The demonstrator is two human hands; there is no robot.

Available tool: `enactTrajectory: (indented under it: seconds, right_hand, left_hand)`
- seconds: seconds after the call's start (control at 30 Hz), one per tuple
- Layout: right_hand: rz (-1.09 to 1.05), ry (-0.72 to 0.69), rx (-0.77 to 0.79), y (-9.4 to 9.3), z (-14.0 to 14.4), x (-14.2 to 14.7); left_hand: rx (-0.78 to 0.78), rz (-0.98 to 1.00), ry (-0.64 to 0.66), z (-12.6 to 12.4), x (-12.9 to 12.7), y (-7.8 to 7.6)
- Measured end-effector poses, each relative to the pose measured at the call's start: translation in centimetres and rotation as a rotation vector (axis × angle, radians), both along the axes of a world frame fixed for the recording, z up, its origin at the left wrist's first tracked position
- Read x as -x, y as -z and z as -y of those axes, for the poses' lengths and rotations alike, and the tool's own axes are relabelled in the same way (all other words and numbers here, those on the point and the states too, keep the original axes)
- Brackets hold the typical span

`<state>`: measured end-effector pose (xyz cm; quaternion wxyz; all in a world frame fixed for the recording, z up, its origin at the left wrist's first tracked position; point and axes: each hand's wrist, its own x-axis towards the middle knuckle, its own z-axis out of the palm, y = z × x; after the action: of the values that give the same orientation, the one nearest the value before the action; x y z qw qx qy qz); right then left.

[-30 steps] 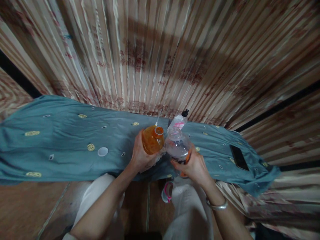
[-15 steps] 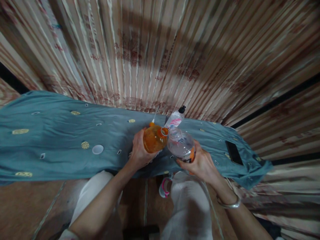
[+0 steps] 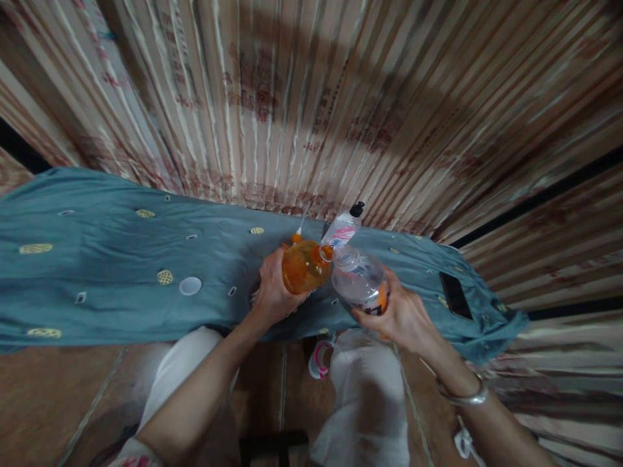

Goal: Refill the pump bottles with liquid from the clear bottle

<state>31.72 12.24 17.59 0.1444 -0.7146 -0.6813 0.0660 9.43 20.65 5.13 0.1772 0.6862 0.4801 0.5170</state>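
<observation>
My left hand (image 3: 276,288) is wrapped round a bottle of orange liquid (image 3: 304,267), which is tilted to the right. Its open mouth is at the mouth of a clear plastic bottle (image 3: 359,280); whether the two rims touch I cannot tell. My right hand (image 3: 402,311) grips that clear bottle low down, around its orange and black label, and it leans a little to the left. Just behind the two mouths stands a pump bottle (image 3: 342,228) with a black top and pink print. Behind the orange bottle is a small orange cap with a clear tube (image 3: 296,237).
A teal cloth with yellow motifs (image 3: 111,259) covers the narrow table. A white round lid (image 3: 190,286) lies on the left, a black phone (image 3: 455,295) on the right. A pleated curtain (image 3: 272,117) hangs close behind. A pink and white shoe (image 3: 320,360) shows below.
Both hands have shifted slightly to the right with their bottles. The orange bottle stays tilted toward the clear one, and the grips are the same.
</observation>
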Motion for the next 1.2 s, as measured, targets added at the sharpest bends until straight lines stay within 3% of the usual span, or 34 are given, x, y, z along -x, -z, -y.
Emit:
enactTrajectory:
  seconds: [0.37, 0.63, 0.87, 1.2]
  right_hand:
    - [-0.054, 0.036, 0.051, -0.2, 0.2, 0.3]
    - [-0.012, 0.000, 0.033, -0.7, 0.5, 0.7]
    - [0.035, 0.009, 0.057, -1.5, 0.8, 0.5]
    - [0.086, -0.029, -0.022, -1.1, 0.9, -0.8]
  left_hand:
    - [-0.063, -0.050, 0.036, -0.1, -0.1, 0.6]
    - [0.005, -0.020, 0.102, -0.1, 0.5, 0.2]
    - [-0.028, -0.010, 0.067, -0.1, 0.1, 0.3]
    - [-0.070, -0.088, 0.018, -0.1, -0.5, 0.5]
